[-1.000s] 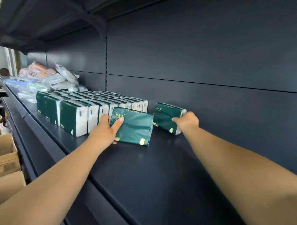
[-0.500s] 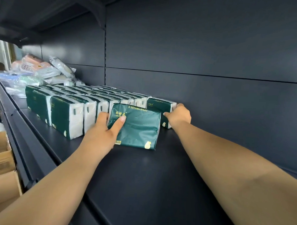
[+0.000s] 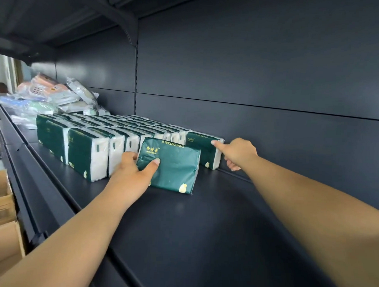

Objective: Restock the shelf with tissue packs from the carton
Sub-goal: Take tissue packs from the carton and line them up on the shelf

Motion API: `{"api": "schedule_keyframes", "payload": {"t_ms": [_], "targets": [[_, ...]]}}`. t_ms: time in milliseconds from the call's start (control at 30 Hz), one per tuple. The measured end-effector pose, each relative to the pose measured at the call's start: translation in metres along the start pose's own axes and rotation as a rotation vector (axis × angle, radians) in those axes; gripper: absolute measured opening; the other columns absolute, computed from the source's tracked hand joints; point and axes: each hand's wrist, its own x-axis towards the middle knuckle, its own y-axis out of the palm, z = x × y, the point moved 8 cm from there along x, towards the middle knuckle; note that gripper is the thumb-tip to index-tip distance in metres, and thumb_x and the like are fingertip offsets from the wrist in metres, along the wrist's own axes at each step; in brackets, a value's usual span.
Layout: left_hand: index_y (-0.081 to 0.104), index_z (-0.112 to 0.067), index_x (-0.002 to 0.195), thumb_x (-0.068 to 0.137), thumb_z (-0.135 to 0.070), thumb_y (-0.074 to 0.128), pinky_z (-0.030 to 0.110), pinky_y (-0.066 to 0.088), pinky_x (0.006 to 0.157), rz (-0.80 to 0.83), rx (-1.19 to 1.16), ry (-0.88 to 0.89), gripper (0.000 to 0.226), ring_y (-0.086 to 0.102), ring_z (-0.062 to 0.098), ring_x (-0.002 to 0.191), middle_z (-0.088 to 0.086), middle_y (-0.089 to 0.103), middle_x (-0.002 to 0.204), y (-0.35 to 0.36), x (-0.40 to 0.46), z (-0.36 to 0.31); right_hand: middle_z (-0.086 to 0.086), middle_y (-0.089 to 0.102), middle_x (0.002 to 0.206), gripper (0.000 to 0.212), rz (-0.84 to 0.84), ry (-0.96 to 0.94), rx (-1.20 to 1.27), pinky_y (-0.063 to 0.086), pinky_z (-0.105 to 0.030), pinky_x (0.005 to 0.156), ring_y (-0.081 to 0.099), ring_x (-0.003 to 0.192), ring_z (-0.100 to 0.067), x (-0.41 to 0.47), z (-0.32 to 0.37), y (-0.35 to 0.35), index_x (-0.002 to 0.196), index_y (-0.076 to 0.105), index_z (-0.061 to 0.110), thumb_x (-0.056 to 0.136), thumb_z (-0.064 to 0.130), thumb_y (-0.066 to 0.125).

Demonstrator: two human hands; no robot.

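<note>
My left hand grips a dark green tissue pack by its left end, thumb across the front; the pack leans on the dark shelf board beside the front row. Rows of matching green-and-white tissue packs stand upright to the left. My right hand reaches to the back row, its forefinger stretched out and touching the top right corner of the last green pack standing against the back panel. The carton shows at the lower left, below the shelf.
A heap of wrapped goods in clear plastic lies at the shelf's far left. The dark back panel and an upper shelf close in the space. To the right of the packs the shelf board is bare.
My right hand pushed the back pack left until it joined the back row, then loosened to one finger on its corner. My left hand kept its grip on the front pack.
</note>
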Motion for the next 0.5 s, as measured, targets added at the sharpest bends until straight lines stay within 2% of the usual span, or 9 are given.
{"api": "schedule_keyframes", "payload": {"t_ms": [67, 133, 200, 233, 300, 367, 433, 500], "targets": [[0.036, -0.020, 0.106, 0.091, -0.041, 0.052, 0.028, 0.035, 0.071, 0.019, 0.018, 0.025, 0.030, 0.052, 0.004, 0.068, -0.005, 0.055, 0.093, 0.000, -0.002, -0.004, -0.009, 0.064, 0.070, 0.056, 0.034, -0.041, 0.266, 0.058, -0.037, 0.080, 0.065, 0.068, -0.025, -0.018, 0.010, -0.006, 0.081, 0.064, 0.005, 0.084, 0.059, 0.053], [0.038, -0.022, 0.104, 0.091, -0.041, 0.052, 0.030, 0.039, 0.075, 0.039, 0.047, 0.041, 0.027, 0.058, 0.016, 0.085, 0.000, 0.058, 0.104, 0.001, -0.002, -0.005, -0.005, 0.063, 0.086, 0.045, 0.260, -0.106, 0.485, 0.055, -0.036, 0.083, 0.061, 0.082, -0.019, -0.047, 0.031, 0.001, 0.093, 0.062, 0.011, 0.087, 0.055, 0.052], [0.040, -0.023, 0.106, 0.091, -0.042, 0.051, 0.031, 0.040, 0.081, 0.059, 0.082, 0.039, 0.027, 0.055, 0.022, 0.103, 0.001, 0.058, 0.114, 0.002, -0.003, -0.005, 0.003, 0.061, 0.099, 0.027, 0.499, -0.220, 0.499, 0.053, -0.034, 0.086, 0.060, 0.090, -0.014, -0.079, 0.052, 0.014, 0.100, 0.060, 0.021, 0.089, 0.045, 0.055], [0.041, -0.023, 0.110, 0.091, -0.042, 0.050, 0.031, 0.040, 0.083, 0.066, 0.094, 0.043, 0.028, 0.054, 0.023, 0.108, 0.001, 0.058, 0.116, 0.002, -0.004, -0.006, 0.005, 0.061, 0.101, 0.022, 0.541, -0.265, 0.462, 0.053, -0.032, 0.085, 0.059, 0.088, -0.011, -0.090, 0.057, 0.018, 0.104, 0.060, 0.021, 0.088, 0.036, 0.060], [0.046, -0.020, 0.118, 0.092, -0.043, 0.048, 0.029, 0.037, 0.083, 0.083, 0.123, 0.057, 0.034, 0.053, 0.022, 0.111, 0.000, 0.057, 0.118, 0.004, -0.007, -0.009, 0.002, 0.057, 0.101, 0.035, 0.472, -0.318, 0.362, 0.054, -0.026, 0.078, 0.056, 0.080, -0.007, -0.098, 0.060, 0.016, 0.118, 0.057, 0.014, 0.084, 0.016, 0.068], [0.052, -0.018, 0.120, 0.093, -0.044, 0.045, 0.026, 0.035, 0.082, 0.096, 0.179, 0.086, 0.039, 0.052, 0.020, 0.111, 0.000, 0.058, 0.117, 0.006, -0.010, -0.013, 0.002, 0.052, 0.089, 0.042, 0.375, -0.313, 0.328, 0.054, -0.022, 0.071, 0.051, 0.071, -0.006, -0.098, 0.057, 0.006, 0.120, 0.056, 0.009, 0.081, 0.005, 0.070], [0.058, -0.016, 0.119, 0.094, -0.045, 0.043, 0.025, 0.035, 0.083, 0.095, 0.230, 0.092, 0.041, 0.052, 0.020, 0.109, 0.001, 0.060, 0.114, 0.007, -0.010, -0.015, 0.005, 0.048, 0.082, 0.040, 0.301, -0.290, 0.277, 0.056, -0.029, 0.077, 0.054, 0.075, -0.011, -0.094, 0.048, -0.007, 0.115, 0.058, 0.011, 0.078, 0.006, 0.073], [0.062, -0.015, 0.107, 0.096, -0.041, 0.042, 0.025, 0.035, 0.076, 0.088, 0.317, 0.109, 0.036, 0.052, 0.021, 0.095, 0.003, 0.062, 0.098, 0.007, -0.011, -0.016, 0.002, 0.055, 0.092, 0.039, 0.207, -0.282, 0.142, 0.054, -0.036, 0.086, 0.059, 0.087, -0.019, -0.087, 0.036, -0.020, 0.111, 0.059, 0.013, 0.076, 0.014, 0.076]]}}
